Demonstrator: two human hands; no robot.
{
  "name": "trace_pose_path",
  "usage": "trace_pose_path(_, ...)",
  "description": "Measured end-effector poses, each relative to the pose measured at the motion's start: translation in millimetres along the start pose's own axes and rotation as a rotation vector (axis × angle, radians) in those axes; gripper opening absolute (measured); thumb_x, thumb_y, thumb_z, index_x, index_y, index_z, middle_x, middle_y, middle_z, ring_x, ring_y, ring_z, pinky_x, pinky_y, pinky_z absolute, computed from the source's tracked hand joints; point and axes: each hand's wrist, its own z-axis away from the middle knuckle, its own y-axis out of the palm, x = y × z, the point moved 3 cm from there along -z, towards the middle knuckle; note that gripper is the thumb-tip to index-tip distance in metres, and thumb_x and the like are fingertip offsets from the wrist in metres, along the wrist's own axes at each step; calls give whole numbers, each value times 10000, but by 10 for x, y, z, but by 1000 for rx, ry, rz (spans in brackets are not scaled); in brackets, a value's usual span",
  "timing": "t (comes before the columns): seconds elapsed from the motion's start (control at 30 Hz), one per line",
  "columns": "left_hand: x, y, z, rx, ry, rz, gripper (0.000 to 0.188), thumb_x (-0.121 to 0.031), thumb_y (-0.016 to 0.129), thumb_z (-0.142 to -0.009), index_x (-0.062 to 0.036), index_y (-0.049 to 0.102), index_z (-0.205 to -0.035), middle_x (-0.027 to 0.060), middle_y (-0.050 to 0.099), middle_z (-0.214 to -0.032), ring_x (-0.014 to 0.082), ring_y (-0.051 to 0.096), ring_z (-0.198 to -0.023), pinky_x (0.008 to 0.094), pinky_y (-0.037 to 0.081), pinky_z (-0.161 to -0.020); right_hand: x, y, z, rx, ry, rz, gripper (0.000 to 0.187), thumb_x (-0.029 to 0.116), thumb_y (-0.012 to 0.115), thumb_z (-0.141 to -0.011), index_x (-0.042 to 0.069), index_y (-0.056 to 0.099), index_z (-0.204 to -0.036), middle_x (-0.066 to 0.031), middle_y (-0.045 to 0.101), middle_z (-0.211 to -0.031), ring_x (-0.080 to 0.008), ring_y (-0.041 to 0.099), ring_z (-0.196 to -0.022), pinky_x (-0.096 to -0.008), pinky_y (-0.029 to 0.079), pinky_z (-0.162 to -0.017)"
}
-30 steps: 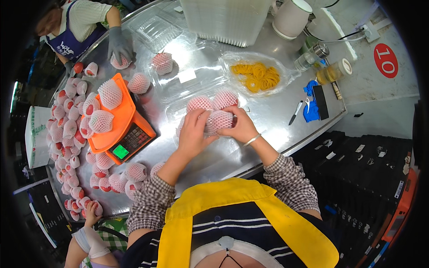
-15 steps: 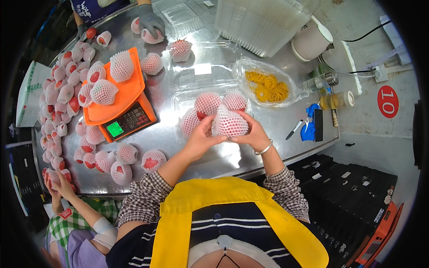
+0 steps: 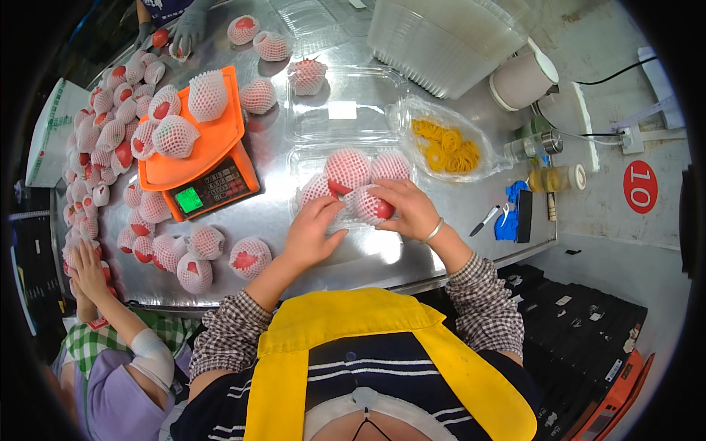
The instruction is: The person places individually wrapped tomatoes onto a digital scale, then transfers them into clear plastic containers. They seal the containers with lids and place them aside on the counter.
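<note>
Four-cornered and clear, a plastic box (image 3: 294,163) lies in front of me with several red fruits in white foam nets in it. My right hand (image 3: 408,209) grips the near right fruit (image 3: 368,206), which sits in the box with red skin showing. My left hand (image 3: 316,231) is at the box's near left edge, thumb apart, fingertips against the left fruit (image 3: 315,187). Behind them are a round netted fruit (image 3: 347,169) and another netted fruit (image 3: 390,166). The box's clear lid (image 3: 346,132) lies open on the far side.
An orange scale (image 3: 213,187) bearing netted fruits stands left, beside a large fruit pile (image 3: 110,136). Stacked clear boxes (image 3: 441,44), a bag of yellow rubber bands (image 3: 445,147) and a knife (image 3: 485,220) are right. Co-workers' hands (image 3: 90,273) and gloved hands (image 3: 189,31) handle fruit.
The netted fruit held between both my hands has gone down into the box's near right. My left hand has come off it and moved left. The far co-worker's gloved hand has moved left.
</note>
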Motion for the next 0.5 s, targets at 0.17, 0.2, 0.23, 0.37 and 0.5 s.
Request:
trace_pose_path(0.17, -46, 98, -46, -39, -6, 30, 536, -139, 770, -693, -42, 566, -1179, 117, 530, -1176, 291, 544, -1052, 355, 486, -846, 20, 8, 100, -67, -39, -58, 687, 113, 821, -581, 98, 550, -1212, -132, 546, -1166, -333, 530, -1074, -388, 459, -903)
trace_pose_path(0.2, -86, 128, -71, -51, -49, 101, 544, -146, 775, -693, -43, 563, -1183, 111, 528, -1170, 277, 548, -1044, 345, 494, -827, 46, 11, 107, -92, -83, -29, 660, 96, 815, -586, 81, 548, -1190, -133, 540, -1154, -333, 528, -1072, -388, 460, -898)
trace_pose_path(0.23, -126, 161, -101, -62, -92, 172, 552, -154, 781, -693, -45, 559, -1186, 105, 525, -1164, 262, 551, -1036, 336, 503, -808, 82, 26, 102, -116, -128, 0, 633, 80, 808, -591, 63, 546, -1167, -134, 533, -1143, -333, 526, -1069, -387, 462, -893)
trace_pose_path(0.37, -144, 294, -249, -42, -218, 159, 550, -163, 787, -704, -71, 555, -1195, 92, 510, -1133, 227, 559, -1003, 296, 515, -750, 183, 94, 98, -194, -75, -118, 635, 56, 797, -612, 39, 523, -1184, -138, 525, -1145, -339, 519, -1084, -390, 461, -897)
trace_pose_path(0.5, 123, 412, -213, 2, -352, 362, 572, -202, 799, -695, -104, 554, -1202, 84, 499, -1138, 223, 560, -983, 308, 523, -757, -19, 151, 155, -203, 140, -343, 762, 121, 823, -644, 62, 446, -1303, -124, 444, -1294, -278, 508, -1139, -389, 451, -966)
